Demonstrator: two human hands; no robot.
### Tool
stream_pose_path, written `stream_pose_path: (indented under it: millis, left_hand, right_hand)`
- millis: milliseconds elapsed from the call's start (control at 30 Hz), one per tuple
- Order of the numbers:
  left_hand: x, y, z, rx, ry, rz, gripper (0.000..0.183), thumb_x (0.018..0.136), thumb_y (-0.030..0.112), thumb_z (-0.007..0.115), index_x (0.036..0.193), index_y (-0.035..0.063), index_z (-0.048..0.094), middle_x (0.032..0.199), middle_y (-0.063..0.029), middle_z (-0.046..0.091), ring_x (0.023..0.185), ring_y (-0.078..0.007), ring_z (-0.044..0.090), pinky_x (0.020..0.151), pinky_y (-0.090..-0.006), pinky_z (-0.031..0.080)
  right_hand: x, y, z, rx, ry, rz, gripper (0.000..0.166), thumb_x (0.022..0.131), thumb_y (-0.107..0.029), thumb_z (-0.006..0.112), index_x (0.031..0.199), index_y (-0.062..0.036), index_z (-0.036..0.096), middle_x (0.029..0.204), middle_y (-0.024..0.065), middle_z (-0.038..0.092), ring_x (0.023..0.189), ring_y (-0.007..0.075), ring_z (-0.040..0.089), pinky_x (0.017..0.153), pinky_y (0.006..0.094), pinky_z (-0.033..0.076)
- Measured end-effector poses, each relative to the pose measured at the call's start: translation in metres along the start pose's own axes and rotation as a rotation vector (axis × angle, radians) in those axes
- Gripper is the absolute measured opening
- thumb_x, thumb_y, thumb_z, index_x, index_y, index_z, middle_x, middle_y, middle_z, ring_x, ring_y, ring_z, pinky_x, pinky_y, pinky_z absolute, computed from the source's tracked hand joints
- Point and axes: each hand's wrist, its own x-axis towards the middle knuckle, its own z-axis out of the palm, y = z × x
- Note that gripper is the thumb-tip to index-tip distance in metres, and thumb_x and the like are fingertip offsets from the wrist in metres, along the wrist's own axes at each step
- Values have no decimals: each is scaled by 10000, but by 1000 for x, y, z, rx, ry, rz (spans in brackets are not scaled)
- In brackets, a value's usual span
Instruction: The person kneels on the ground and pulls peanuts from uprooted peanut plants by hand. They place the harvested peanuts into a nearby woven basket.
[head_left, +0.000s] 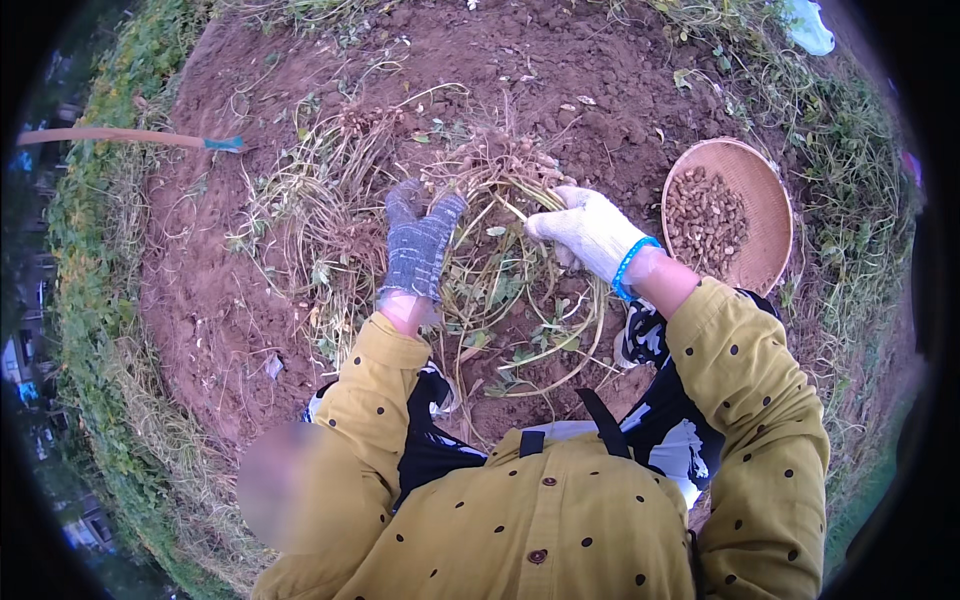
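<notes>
My right hand (589, 229), in a white knit glove with a blue band at the wrist, is closed around the stems of a pulled peanut plant (544, 193). The plant's root end, a cluster of soil-covered peanut pods (499, 154), points away from me, while its leafy stems (517, 300) trail down between my feet. In a grey knit glove, my left hand (420, 240) is at the left side of that cluster. Its fingertips are among the roots, so whether they pinch a pod is hidden.
A round woven basket (769, 217) holding loose peanuts stands to the right. More uprooted peanut plants (315, 195) lie heaped at left on brown soil (202, 315). A wooden handle (112, 135) reaches in from the left. At upper right is a pale plastic bag (810, 30).
</notes>
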Motion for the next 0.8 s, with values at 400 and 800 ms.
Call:
stream_pose_path:
  millis: [400,800]
  left_hand:
    - [-16,-24,-16,-437,-516,-415,390,1033,183,524,1396,42,529,1358,-88,586,1233,-183,561,1049,-342,450]
    - [-11,-10,-5,-515,-169,-437,215,943,137,628,1097,12,709,1003,-99,729,885,-205,698,796,-324,562]
  right_hand:
    - [-25,2,66,-679,80,-340,346,943,-269,588,1070,34,480,851,294,641,840,460,648,714,510,517]
    - [-25,-5,63,-949,-89,-638,407,987,-317,528,1258,-12,524,840,224,660,738,400,673,625,467,540]
